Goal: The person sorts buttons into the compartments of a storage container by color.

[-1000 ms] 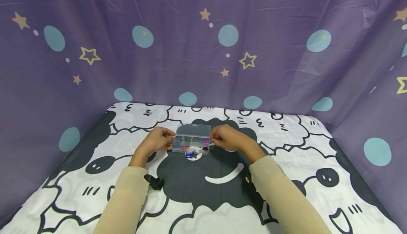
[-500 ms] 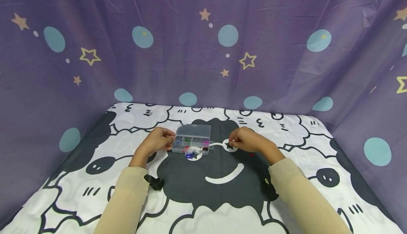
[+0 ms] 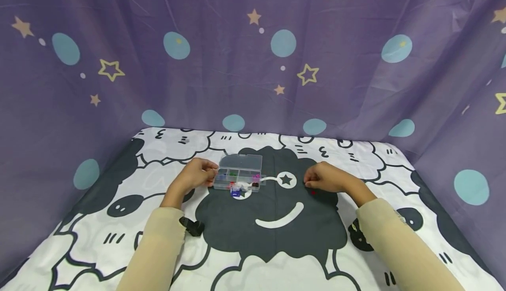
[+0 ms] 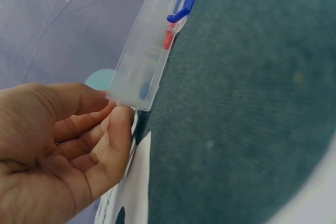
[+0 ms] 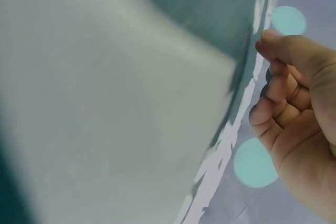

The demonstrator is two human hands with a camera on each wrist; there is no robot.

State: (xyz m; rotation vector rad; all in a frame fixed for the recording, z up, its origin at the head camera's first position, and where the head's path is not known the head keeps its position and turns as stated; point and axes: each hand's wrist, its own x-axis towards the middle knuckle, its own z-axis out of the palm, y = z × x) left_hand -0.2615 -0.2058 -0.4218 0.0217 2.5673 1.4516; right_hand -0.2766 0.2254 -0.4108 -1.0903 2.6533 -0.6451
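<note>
A clear plastic compartment box [image 3: 246,164] lies on the sheep-print cloth, its lid raised at the back. Small blue, green, pink, red and dark pieces show inside it. My left hand [image 3: 199,173] pinches the box's left end between thumb and fingers, as the left wrist view confirms. A blue plastic piece [image 4: 186,1] sits at the box's front edge, close to a red piece [image 4: 168,38]. Off to the right, my right hand [image 3: 326,177] hovers over the cloth with loosely bent fingers and nothing visible in them. Just below its fingertips lies a tiny red piece [image 3: 313,192].
The cloth [image 3: 272,238] spreads over the whole table. Behind it hangs a purple curtain [image 3: 237,84] with stars and blue ovals. A black device [image 3: 191,226] is worn at the left wrist. A blurred pale surface fills much of the right wrist view.
My right hand has moved right, from the box's right end past the printed star to beside the tiny red piece, which came into sight. The left hand and the box have stayed put.
</note>
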